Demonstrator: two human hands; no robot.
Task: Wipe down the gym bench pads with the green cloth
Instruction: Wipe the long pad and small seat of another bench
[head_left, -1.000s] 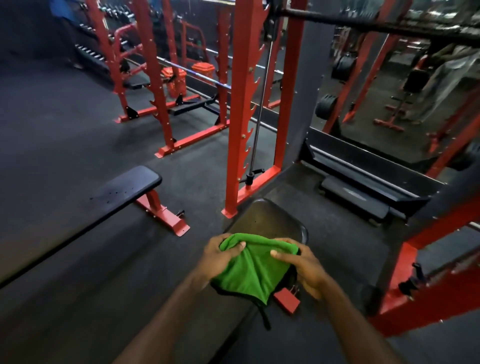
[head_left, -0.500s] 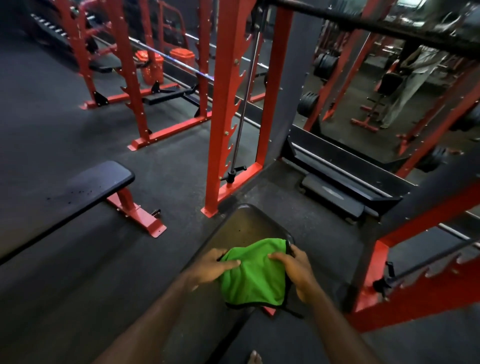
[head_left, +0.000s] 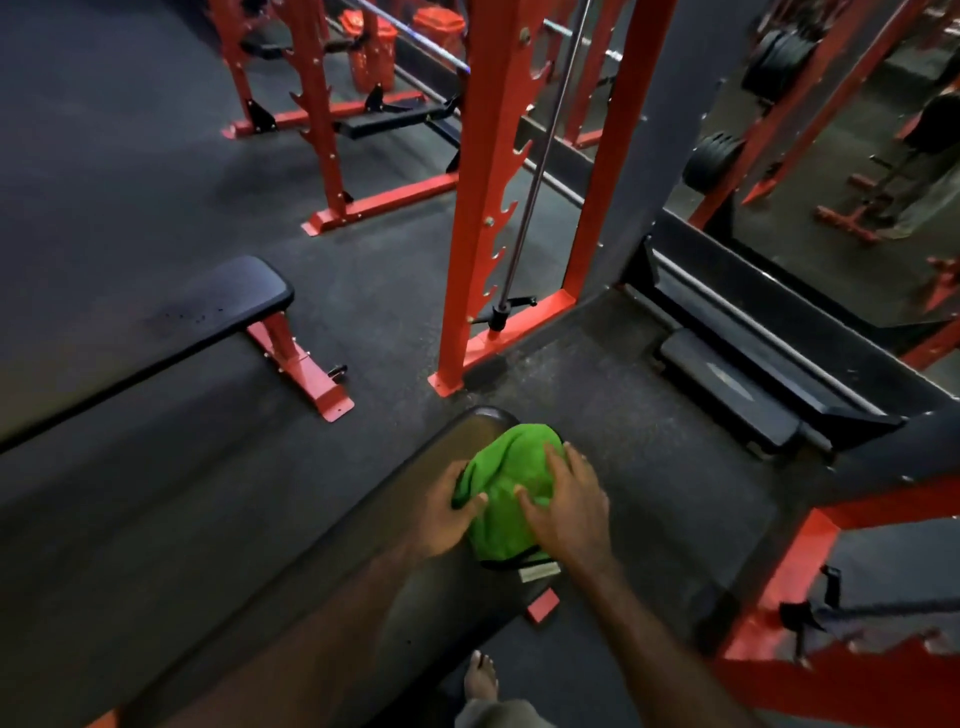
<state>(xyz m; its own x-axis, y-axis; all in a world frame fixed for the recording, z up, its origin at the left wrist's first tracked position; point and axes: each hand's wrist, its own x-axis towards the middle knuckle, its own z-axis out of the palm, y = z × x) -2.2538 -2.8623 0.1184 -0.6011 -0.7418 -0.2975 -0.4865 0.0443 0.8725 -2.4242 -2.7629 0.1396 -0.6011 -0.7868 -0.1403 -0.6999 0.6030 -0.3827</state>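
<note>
The green cloth (head_left: 506, 493) lies bunched on the far end of a long black bench pad (head_left: 363, 571) that runs from lower left toward the centre. My left hand (head_left: 449, 514) grips the cloth's left edge, thumb on top. My right hand (head_left: 569, 512) rests flat on the cloth's right side with fingers spread. A white tag and black hem of the cloth hang over the pad's right edge.
A second flat bench (head_left: 223, 301) with a red foot stands to the left. A red rack upright (head_left: 467, 208) rises just beyond the pad's end. A black step (head_left: 727, 384) lies at the right, weight plates (head_left: 711, 161) behind it. My bare foot (head_left: 480, 675) stands below the pad.
The cloth went from hanging over the pad's end, held by both hands at its top, to lying on the pad. My right hand has flattened onto it.
</note>
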